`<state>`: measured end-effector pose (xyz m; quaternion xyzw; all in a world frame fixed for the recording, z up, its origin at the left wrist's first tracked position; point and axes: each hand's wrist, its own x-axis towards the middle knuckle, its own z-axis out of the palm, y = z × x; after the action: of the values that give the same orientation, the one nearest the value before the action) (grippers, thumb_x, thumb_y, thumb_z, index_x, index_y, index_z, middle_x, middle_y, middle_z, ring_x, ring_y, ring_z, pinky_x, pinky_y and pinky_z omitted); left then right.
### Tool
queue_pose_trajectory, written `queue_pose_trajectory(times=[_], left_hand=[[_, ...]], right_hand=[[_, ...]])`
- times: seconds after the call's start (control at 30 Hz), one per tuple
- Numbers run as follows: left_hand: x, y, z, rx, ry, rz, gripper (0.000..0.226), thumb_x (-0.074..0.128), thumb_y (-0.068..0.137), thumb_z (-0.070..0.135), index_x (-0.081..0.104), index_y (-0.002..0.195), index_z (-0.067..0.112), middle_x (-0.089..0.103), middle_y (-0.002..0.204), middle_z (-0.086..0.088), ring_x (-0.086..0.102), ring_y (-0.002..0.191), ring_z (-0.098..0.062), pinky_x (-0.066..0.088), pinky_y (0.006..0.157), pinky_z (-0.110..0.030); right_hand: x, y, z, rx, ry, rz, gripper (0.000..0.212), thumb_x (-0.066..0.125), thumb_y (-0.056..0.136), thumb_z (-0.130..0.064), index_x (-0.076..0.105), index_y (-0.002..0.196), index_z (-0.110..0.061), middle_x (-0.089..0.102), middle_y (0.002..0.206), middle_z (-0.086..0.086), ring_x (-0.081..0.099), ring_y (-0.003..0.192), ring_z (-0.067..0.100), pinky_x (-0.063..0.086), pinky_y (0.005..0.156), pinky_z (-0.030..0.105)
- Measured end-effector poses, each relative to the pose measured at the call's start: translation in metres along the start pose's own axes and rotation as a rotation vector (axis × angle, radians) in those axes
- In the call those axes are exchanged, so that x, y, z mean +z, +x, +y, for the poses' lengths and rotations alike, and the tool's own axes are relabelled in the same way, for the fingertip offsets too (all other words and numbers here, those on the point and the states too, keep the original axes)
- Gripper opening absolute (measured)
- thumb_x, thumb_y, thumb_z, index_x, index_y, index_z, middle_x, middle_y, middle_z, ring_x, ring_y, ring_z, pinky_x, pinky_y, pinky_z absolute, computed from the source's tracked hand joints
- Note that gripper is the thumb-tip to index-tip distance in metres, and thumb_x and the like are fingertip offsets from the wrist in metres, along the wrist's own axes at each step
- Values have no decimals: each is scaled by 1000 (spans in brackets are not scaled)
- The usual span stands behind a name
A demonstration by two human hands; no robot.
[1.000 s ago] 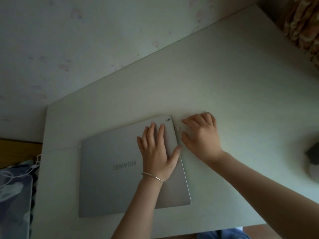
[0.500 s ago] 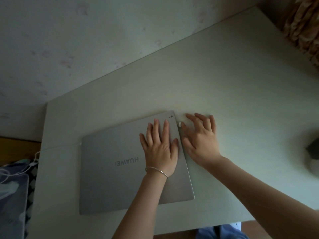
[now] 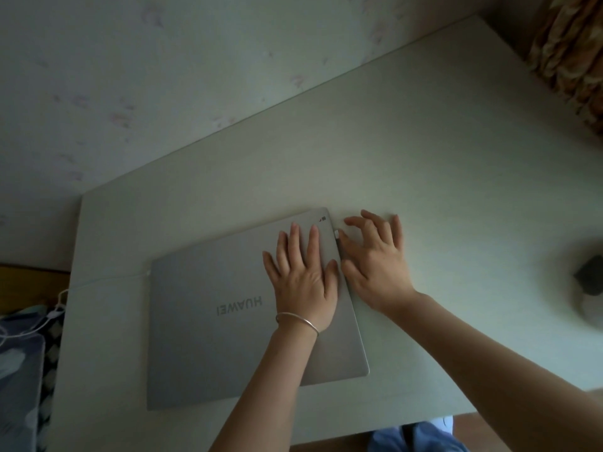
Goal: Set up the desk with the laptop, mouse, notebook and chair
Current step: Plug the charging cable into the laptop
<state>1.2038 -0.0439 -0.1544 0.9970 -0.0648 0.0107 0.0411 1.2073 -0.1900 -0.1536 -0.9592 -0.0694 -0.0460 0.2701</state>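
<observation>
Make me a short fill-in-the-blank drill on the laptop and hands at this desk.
1. The laptop lies on the desk with its lid ____.
2. The left hand rests flat on the laptop's ____.
3. A bracelet sits on the ____ wrist.
4. The right hand is at the laptop's ____ edge.

Missing words: closed; lid; left; right

A pale, off-white rectangular desk (image 3: 408,151) stands with its far edge against the wall. A closed silver-grey laptop (image 3: 208,321) lies flat on it, lid up. A thin white cable (image 3: 107,282) runs from the laptop's left side across the desktop and off the edge. Well right of the laptop sits a blurred dark object (image 3: 590,278); what it is cannot be told.
</observation>
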Motion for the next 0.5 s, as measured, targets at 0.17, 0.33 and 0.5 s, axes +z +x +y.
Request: queue_pose_trajectory(times=[0.17,0.33,0.5], left_hand=[[-2,0,1,-5,7,-25,61,29,90,46,33,145,19,29,152,-14,25,138,-36,16,110,-61],[-8,2,2,-8,-10,-44,60,33,87,43,42,140,15,37,147,-17,32,133,-40,23,105,-64],[-27,0,21,-3,-118,-31,60,31,87,43,47,136,12,42,142,-22,37,129,-43,27,102,-65]], right_hand=[[0,2,2,-9,-5,-11,46,34,81,-38,64,112,-22,52,126,5,34,131,28,12,111,59],[-12,-3,8,84,-49,-21,50,37,78,-31,62,119,-16,55,119,17,45,115,37,31,106,50],[-69,-33,40,237,-65,136,48,57,74,-14,58,122,-9,55,121,16,49,110,38,37,100,46]])
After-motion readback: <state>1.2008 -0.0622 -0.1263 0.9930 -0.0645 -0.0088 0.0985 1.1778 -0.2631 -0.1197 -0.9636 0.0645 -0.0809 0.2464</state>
